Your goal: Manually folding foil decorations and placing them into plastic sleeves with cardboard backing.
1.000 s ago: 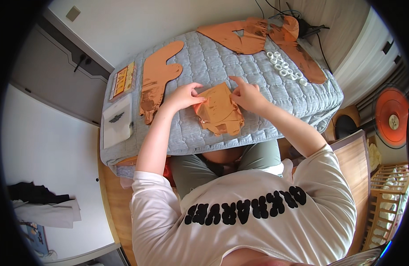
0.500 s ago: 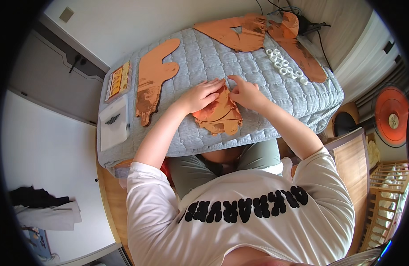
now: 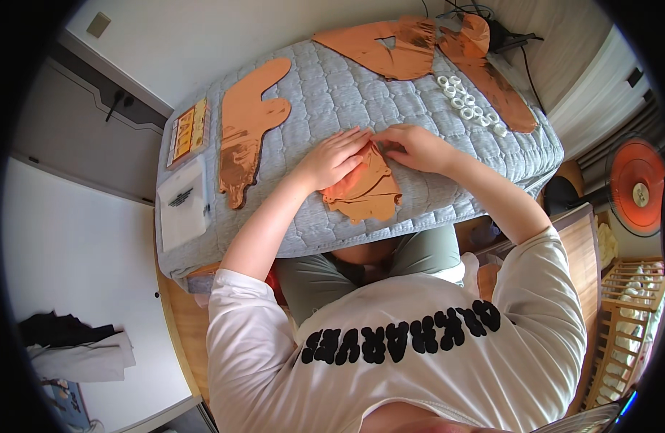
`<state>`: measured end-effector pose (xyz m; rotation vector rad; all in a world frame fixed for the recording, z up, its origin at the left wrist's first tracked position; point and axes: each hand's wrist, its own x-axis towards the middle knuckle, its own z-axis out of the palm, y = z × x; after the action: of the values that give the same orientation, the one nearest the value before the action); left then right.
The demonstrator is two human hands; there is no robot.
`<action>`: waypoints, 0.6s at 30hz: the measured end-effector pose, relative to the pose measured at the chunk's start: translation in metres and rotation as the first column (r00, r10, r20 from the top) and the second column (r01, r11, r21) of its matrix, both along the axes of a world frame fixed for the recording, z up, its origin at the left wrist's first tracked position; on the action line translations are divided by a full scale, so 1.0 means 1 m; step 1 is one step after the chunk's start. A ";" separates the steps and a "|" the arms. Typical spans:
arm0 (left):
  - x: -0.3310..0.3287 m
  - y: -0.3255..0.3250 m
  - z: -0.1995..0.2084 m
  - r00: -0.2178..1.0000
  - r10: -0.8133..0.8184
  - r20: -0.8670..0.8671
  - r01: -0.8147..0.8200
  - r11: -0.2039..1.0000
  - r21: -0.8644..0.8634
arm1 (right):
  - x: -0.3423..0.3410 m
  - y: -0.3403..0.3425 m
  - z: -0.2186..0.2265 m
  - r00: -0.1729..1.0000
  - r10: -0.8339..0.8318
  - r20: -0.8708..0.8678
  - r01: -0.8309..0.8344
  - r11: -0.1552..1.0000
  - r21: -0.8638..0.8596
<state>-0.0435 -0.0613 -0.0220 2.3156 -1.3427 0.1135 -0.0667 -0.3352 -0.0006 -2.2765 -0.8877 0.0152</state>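
A folded, flat copper-coloured foil balloon [image 3: 365, 191] lies on the grey quilted mattress near its front edge. My left hand [image 3: 336, 160] rests flat over its upper left part, fingers together and stretched toward the far right, covering some of the foil. My right hand [image 3: 417, 148] is at the balloon's far tip, its fingertips close to those of my left hand. Its fingers are bent and the thumb stands apart below them. The foil is creased, with a dark fold line across it and an uneven near edge.
Flat foil balloons lie at the left [image 3: 249, 108], far middle [image 3: 390, 54] and far right [image 3: 491, 79]. Several white ribbon rolls [image 3: 467, 113] sit right. A clear pack with black sticks [image 3: 182, 209] and a yellow-red package [image 3: 189, 133] line the left edge. A red fan [image 3: 639, 191] stands right.
My right hand has shifted slightly right, and its pointing index finger has come down to the foil's far tip. My left hand still lies on the balloon, which has moved slightly right.
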 end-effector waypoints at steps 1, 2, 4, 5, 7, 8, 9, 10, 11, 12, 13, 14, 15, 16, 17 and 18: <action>0.000 0.000 0.000 1.000 0.003 -0.027 -0.004 1.000 -0.029 | 0.001 0.000 -0.001 0.973 0.089 0.212 -0.085 0.996 -0.030; -0.001 0.000 -0.001 1.000 0.003 -0.029 -0.004 1.000 -0.029 | 0.002 0.001 -0.002 0.974 0.089 0.210 -0.085 0.996 -0.030; -0.001 0.001 -0.001 0.999 0.030 -0.043 -0.033 0.997 -0.068 | 0.003 0.002 -0.003 0.914 0.152 0.375 -0.148 0.988 -0.041; -0.001 0.001 -0.001 0.999 0.030 -0.043 -0.033 0.997 -0.069 | 0.004 0.002 -0.002 0.915 0.152 0.375 -0.147 0.988 -0.042; -0.001 0.002 -0.002 1.000 0.015 -0.024 -0.016 0.999 -0.052 | 0.007 0.002 0.000 0.802 0.229 0.552 -0.169 0.973 -0.157; -0.001 0.002 -0.002 1.000 0.015 -0.024 -0.016 0.999 -0.052 | 0.009 0.003 0.001 0.802 0.228 0.552 -0.169 0.973 -0.157; -0.001 0.001 -0.003 1.000 0.026 -0.016 -0.027 0.999 -0.033 | 0.011 0.004 0.002 0.755 0.259 0.602 -0.174 0.965 -0.197; -0.001 0.001 -0.003 0.999 0.037 -0.008 -0.037 0.999 -0.014 | 0.014 0.005 0.003 0.704 0.289 0.648 -0.175 0.956 -0.236; -0.001 0.001 -0.003 0.999 0.036 -0.008 -0.036 0.999 -0.013 | 0.018 0.007 0.004 0.705 0.288 0.648 -0.174 0.956 -0.235; -0.001 0.001 -0.003 0.999 0.033 0.004 -0.033 0.999 0.002 | 0.022 0.008 0.005 0.671 0.324 0.666 -0.196 0.945 -0.262; -0.001 0.001 -0.004 0.999 0.030 0.016 -0.030 0.999 0.018 | 0.026 0.010 0.005 0.636 0.360 0.682 -0.217 0.932 -0.289; -0.001 0.001 -0.004 0.999 0.029 0.015 -0.030 0.999 0.019 | 0.028 0.012 0.005 0.637 0.359 0.682 -0.217 0.933 -0.288; -0.001 0.001 -0.004 0.999 0.040 0.002 -0.040 0.999 0.027 | 0.029 0.014 0.005 0.656 0.349 0.669 -0.225 0.937 -0.267; -0.001 0.001 -0.005 0.999 0.051 -0.011 -0.051 0.998 0.034 | 0.031 0.015 0.004 0.674 0.341 0.656 -0.235 0.940 -0.247; 0.000 0.002 -0.006 0.999 0.052 -0.012 -0.051 0.998 0.035 | 0.032 0.017 0.002 0.674 0.341 0.655 -0.235 0.940 -0.247; 0.001 0.003 -0.007 0.999 0.047 -0.003 -0.047 0.998 0.051 | 0.033 0.020 0.001 0.685 0.325 0.652 -0.247 0.945 -0.212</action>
<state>-0.0426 -0.0587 -0.0289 2.3886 -1.3038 0.0903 -0.0340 -0.3154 0.0001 -2.2208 -1.6574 -0.7000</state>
